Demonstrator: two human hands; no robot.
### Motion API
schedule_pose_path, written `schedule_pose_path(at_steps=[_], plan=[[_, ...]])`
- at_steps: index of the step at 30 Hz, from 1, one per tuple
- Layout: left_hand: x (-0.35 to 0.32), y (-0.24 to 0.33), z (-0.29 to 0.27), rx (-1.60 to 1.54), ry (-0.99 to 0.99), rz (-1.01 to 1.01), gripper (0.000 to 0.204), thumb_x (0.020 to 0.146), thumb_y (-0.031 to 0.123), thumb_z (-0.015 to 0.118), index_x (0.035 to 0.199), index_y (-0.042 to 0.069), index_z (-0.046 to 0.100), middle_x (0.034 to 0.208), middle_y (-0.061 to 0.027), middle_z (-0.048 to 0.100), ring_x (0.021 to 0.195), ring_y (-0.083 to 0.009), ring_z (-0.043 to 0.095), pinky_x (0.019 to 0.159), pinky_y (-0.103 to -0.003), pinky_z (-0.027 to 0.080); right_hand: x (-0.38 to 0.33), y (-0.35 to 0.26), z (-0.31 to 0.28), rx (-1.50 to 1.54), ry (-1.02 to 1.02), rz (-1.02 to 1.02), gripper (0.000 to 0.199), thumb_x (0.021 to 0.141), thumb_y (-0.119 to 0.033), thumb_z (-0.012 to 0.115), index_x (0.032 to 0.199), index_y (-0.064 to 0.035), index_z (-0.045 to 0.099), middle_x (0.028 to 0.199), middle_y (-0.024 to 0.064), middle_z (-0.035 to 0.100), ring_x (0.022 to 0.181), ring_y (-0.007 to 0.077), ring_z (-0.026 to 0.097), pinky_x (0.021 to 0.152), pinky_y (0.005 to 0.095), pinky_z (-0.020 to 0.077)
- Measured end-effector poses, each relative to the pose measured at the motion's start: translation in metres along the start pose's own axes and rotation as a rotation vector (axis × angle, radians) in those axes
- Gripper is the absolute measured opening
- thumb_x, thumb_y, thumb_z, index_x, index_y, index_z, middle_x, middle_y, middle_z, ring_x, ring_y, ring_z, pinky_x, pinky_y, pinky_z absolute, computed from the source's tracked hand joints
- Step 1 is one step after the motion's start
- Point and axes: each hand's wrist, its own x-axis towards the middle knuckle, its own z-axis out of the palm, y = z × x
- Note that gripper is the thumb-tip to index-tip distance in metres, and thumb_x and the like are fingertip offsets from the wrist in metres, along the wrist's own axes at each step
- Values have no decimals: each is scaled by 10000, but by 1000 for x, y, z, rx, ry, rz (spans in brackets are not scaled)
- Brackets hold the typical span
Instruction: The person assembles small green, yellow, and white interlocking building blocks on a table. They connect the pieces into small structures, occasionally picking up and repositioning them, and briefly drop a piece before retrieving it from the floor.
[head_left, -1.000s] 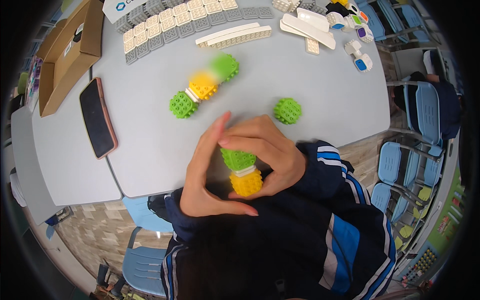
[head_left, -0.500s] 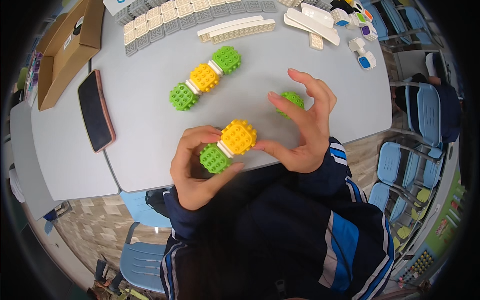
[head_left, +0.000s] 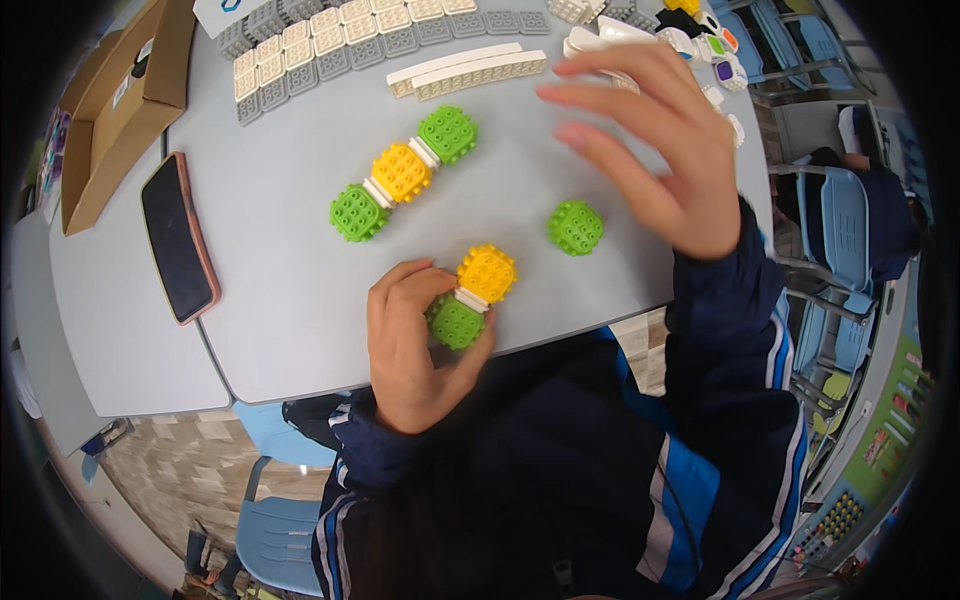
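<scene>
My left hand [head_left: 415, 345] grips a green studded block [head_left: 457, 321] at the table's near edge. A white connector joins that block to a yellow studded block [head_left: 487, 273], forming a short pair. My right hand [head_left: 655, 150] is raised over the table's right side, fingers apart and holding nothing. Below it a single green block [head_left: 575, 228] lies loose. Farther off, a finished-looking row lies diagonally: a green block [head_left: 358, 213], a yellow block [head_left: 402, 172] and another green block [head_left: 447, 135], with white connectors between them.
Rows of white and grey square plates [head_left: 330, 42] line the back, with long white beams [head_left: 465, 75] in front of them. White parts with coloured faces [head_left: 730, 73] sit at the back right. A phone [head_left: 180, 238] and a cardboard box [head_left: 125, 105] lie at left.
My right hand has moved away from the yellow block, up and right toward the back parts, uncovering the loose green block. The left hand keeps its hold on the joined pair.
</scene>
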Motion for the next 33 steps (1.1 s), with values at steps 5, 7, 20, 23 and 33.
schedule_pose_path(at_steps=[5, 7, 20, 23, 33], plan=[[2, 3, -5, -6, -25, -31, 571, 682, 17, 855, 1178, 2, 572, 1156, -170, 594, 1094, -328, 588, 916, -385, 499, 67, 58, 36, -11, -100, -27, 217, 869, -183, 650, 983, -6, 700, 926, 176, 659, 892, 364, 624, 795, 415, 500], [3, 4, -7, -5, -44, 4, 598, 683, 38, 868, 1199, 1, 568, 1166, -171, 592, 1098, -330, 581, 911, -386, 499, 82, 72, 50, -23, -135, 116, 207, 864, -187, 660, 925, 3, 716, 871, 191, 683, 851, 377, 653, 768, 434, 516], [0, -3, -1, 94, -34, 26, 567, 715, 139, 862, 1208, 0, 618, 1152, -153, 607, 1103, -352, 572, 925, -437, 478, 97, 77, 94, 95, -110, 601, 252, 806, -193, 744, 817, 58, 730, 752, 239, 694, 710, 339, 698, 687, 405, 537], [1, -2, -2, 94, -28, 20, 572, 689, 81, 856, 1205, -2, 621, 1148, -155, 619, 1101, -363, 574, 936, -438, 483, 97, 74, 93, 136, -87, 616, 229, 807, -169, 742, 824, 60, 729, 759, 234, 699, 717, 327, 700, 686, 396, 537], [5, 2, -8, 62, -109, 2, 595, 714, 49, 819, 1268, 4, 607, 1200, -145, 620, 1162, -362, 545, 992, -437, 445, 93, 82, 105, 162, 5, 546, 227, 777, -156, 742, 884, 44, 721, 826, 216, 714, 775, 316, 704, 704, 396, 543]])
